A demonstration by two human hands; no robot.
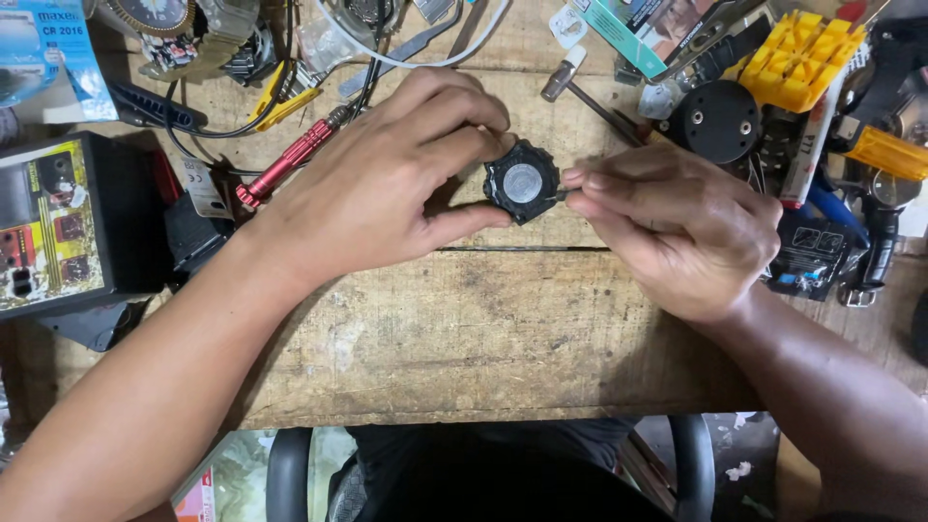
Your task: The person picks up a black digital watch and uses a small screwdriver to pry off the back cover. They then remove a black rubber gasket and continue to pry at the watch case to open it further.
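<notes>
Broadly, a worn wooden workbench (483, 329) fills the view, its far edge crowded with tools. At the left stands a black box-shaped instrument (58, 227) with a yellow panel; a yellow plastic holder (797, 58) and a round black disc (717, 121) sit at the upper right, and a red pen-shaped tool (290, 159) lies behind the left wrist. A small hammer (570, 79) rests just beyond the hands.

Between the hands, near the middle of the bench and resting on it or just above it, is a black watch case (522, 182), back side up, with a round silvery disc showing in its centre. It looks light, stiff and small, with a lumpy moulded rim that should give good purchase; the exposed centre is likely delicate, so the rim seems the right place to hold it.

That is where the left hand (387, 184) takes it: thumb below and fingertips above are closed snugly on the case's left edge. The right hand (677, 227) is pinched shut around a thin dark tool (561, 194), perhaps a fine driver or tweezers, whose tip touches the case's right edge.
</notes>
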